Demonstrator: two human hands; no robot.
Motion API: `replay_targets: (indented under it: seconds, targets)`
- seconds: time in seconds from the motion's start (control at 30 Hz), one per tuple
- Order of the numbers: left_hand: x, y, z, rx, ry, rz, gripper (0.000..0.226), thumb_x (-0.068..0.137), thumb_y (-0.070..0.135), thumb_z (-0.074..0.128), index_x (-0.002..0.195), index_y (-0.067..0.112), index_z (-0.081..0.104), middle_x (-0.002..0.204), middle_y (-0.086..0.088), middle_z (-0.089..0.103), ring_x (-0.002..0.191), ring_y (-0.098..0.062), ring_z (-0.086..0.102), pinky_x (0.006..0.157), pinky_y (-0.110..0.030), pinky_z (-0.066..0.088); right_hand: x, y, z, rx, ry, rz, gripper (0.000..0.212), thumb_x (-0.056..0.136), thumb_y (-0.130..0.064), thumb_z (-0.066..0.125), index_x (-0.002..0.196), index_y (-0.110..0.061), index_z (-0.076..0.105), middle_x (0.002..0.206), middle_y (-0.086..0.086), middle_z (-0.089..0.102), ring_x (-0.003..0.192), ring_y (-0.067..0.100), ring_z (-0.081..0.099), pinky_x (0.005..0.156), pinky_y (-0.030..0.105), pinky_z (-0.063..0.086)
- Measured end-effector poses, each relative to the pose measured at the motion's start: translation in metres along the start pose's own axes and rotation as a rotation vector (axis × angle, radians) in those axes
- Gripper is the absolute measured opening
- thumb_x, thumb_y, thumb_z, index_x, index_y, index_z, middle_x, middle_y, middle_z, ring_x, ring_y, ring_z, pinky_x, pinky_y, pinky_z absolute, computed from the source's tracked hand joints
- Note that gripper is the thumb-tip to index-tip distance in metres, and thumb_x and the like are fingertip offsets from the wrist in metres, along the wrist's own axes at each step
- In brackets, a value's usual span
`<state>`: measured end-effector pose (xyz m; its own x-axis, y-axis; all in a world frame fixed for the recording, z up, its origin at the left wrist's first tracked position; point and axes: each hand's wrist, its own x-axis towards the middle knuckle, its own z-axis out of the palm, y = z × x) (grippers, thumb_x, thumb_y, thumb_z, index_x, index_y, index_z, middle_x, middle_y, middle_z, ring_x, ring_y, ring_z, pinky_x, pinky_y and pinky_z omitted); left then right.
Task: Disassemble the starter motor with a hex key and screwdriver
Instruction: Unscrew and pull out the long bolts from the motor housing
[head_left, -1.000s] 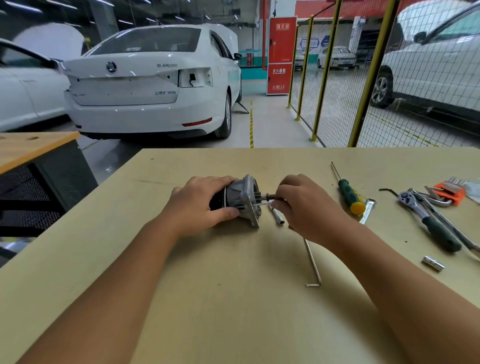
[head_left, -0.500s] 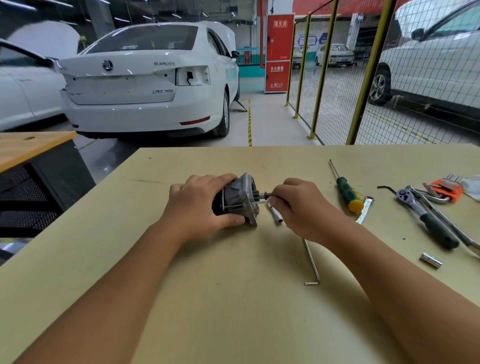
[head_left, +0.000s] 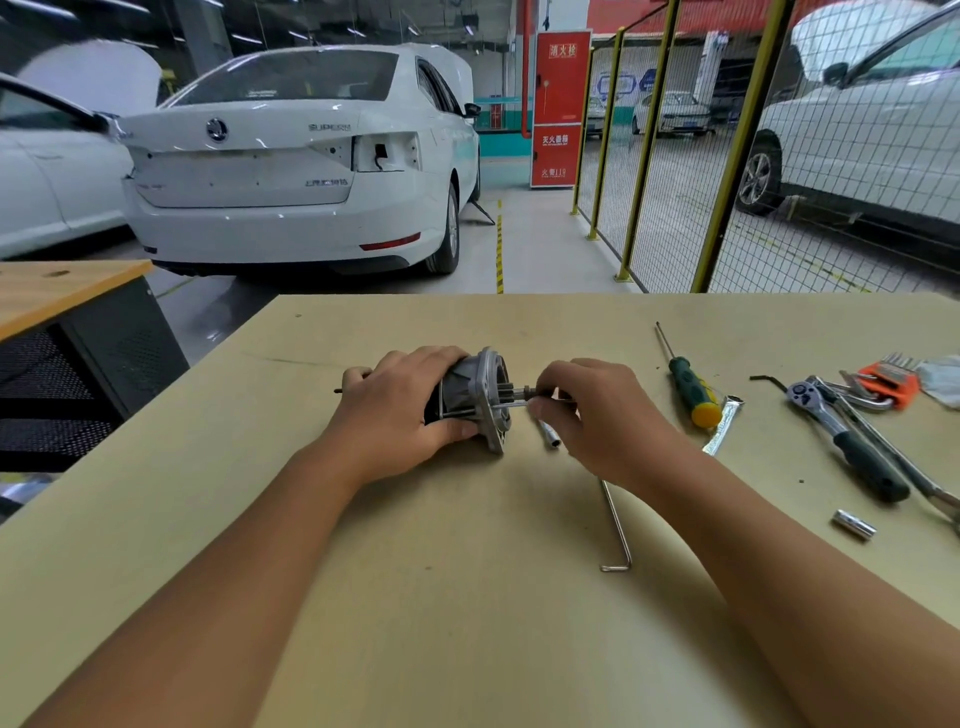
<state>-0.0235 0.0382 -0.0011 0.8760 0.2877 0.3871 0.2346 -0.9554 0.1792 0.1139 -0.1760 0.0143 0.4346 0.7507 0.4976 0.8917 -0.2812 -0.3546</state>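
The starter motor (head_left: 480, 400) lies on its side in the middle of the tan table (head_left: 467, 597), its grey end flange facing right. My left hand (head_left: 400, 410) grips its dark body from the left. My right hand (head_left: 587, 415) pinches the small shaft end (head_left: 524, 395) that sticks out of the flange. A long L-shaped hex key (head_left: 618, 530) lies on the table just below my right wrist. A green screwdriver with a yellow cap (head_left: 688, 384) lies to the right of that hand.
A small metal tube socket (head_left: 549, 435) lies under my right hand's fingers. Further right lie a flat metal wrench (head_left: 723, 427), a ratchet with a dark handle (head_left: 841, 441), an orange hex key set (head_left: 888, 382) and a loose socket (head_left: 854, 525). White cars and a yellow mesh fence stand beyond the table.
My right hand's fingers have shifted slightly on the shaft end. My left hand keeps its grip on the motor, which stays where it was.
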Motion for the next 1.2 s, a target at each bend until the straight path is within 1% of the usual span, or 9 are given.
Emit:
replay_targets:
  seconds: [0.07, 0.23, 0.37, 0.6, 0.77, 0.87, 1.0, 1.1, 1.2]
  targets:
    - [0.0, -0.001, 0.001, -0.008, 0.007, 0.005, 0.079, 0.073, 0.087, 0.044, 0.142, 0.05, 0.034, 0.141, 0.029, 0.046, 0.122, -0.014, 0.049, 0.084, -0.041, 0.027, 0.0, 0.001, 0.003, 0.006, -0.002, 0.009, 0.017, 0.097, -0.022, 0.065, 0.095, -0.008, 0.074, 0.083, 0.004, 0.055, 0.077, 0.025, 0.053, 0.067, 0.032, 0.037]
    - [0.002, -0.001, 0.001, -0.014, 0.008, 0.014, 0.078, 0.073, 0.085, 0.044, 0.141, 0.049, 0.033, 0.14, 0.028, 0.046, 0.122, -0.015, 0.049, 0.085, -0.041, 0.025, 0.001, 0.004, 0.004, -0.068, -0.027, -0.018, 0.021, 0.099, -0.023, 0.062, 0.096, -0.007, 0.075, 0.097, 0.007, 0.061, 0.091, 0.032, 0.056, 0.078, 0.041, 0.047]
    - [0.001, -0.003, 0.001, -0.032, 0.014, 0.019, 0.077, 0.072, 0.085, 0.046, 0.139, 0.05, 0.034, 0.139, 0.028, 0.046, 0.121, -0.014, 0.049, 0.085, -0.041, 0.026, -0.001, -0.002, 0.004, -0.231, 0.116, -0.05, 0.016, 0.094, -0.034, 0.068, 0.092, -0.021, 0.076, 0.102, -0.008, 0.068, 0.1, 0.028, 0.052, 0.079, 0.036, 0.031]
    - [0.0, -0.005, 0.002, -0.048, 0.026, 0.026, 0.078, 0.072, 0.086, 0.049, 0.139, 0.048, 0.037, 0.138, 0.027, 0.049, 0.12, -0.013, 0.05, 0.085, -0.042, 0.028, -0.002, -0.004, 0.003, -0.239, 0.161, -0.058, 0.007, 0.084, -0.03, 0.08, 0.085, -0.024, 0.077, 0.097, -0.012, 0.071, 0.096, 0.026, 0.055, 0.079, 0.038, 0.031]
    - [0.0, -0.004, 0.001, -0.059, 0.031, 0.021, 0.077, 0.071, 0.086, 0.049, 0.138, 0.049, 0.037, 0.137, 0.028, 0.05, 0.121, -0.013, 0.051, 0.087, -0.041, 0.028, 0.001, -0.002, 0.0, -0.044, 0.024, -0.018, 0.008, 0.086, -0.023, 0.078, 0.091, -0.017, 0.077, 0.087, 0.0, 0.066, 0.078, 0.026, 0.061, 0.069, 0.041, 0.052]
    - [-0.001, -0.003, 0.0, -0.07, 0.03, 0.012, 0.078, 0.07, 0.086, 0.05, 0.138, 0.05, 0.038, 0.137, 0.029, 0.05, 0.122, -0.012, 0.051, 0.088, -0.041, 0.028, -0.002, -0.003, 0.005, -0.002, 0.032, -0.022, 0.012, 0.093, -0.021, 0.07, 0.093, -0.011, 0.075, 0.083, 0.005, 0.058, 0.075, 0.026, 0.055, 0.069, 0.04, 0.049]
    - [-0.001, -0.004, -0.002, -0.087, 0.021, 0.0, 0.078, 0.072, 0.087, 0.048, 0.14, 0.05, 0.041, 0.138, 0.029, 0.051, 0.125, -0.009, 0.051, 0.091, -0.041, 0.032, 0.0, -0.005, 0.008, -0.02, 0.019, 0.008, 0.024, 0.101, -0.023, 0.059, 0.094, -0.004, 0.072, 0.091, 0.009, 0.055, 0.082, 0.031, 0.054, 0.074, 0.043, 0.047]
    - [0.0, -0.003, -0.004, -0.125, 0.014, -0.018, 0.073, 0.078, 0.085, 0.042, 0.141, 0.048, 0.044, 0.137, 0.029, 0.052, 0.125, -0.008, 0.051, 0.096, -0.043, 0.036, 0.001, -0.006, 0.006, -0.265, 0.014, -0.019, 0.025, 0.1, -0.037, 0.055, 0.102, -0.019, 0.072, 0.101, -0.001, 0.061, 0.099, 0.029, 0.052, 0.085, 0.042, 0.042]
    - [-0.001, -0.001, -0.004, -0.141, 0.024, -0.021, 0.066, 0.084, 0.079, 0.04, 0.141, 0.048, 0.045, 0.136, 0.029, 0.053, 0.123, -0.009, 0.051, 0.095, -0.042, 0.035, -0.003, -0.011, 0.0, -0.376, 0.046, -0.024, 0.016, 0.092, -0.044, 0.065, 0.097, -0.029, 0.07, 0.101, -0.01, 0.063, 0.105, 0.027, 0.051, 0.09, 0.046, 0.037]
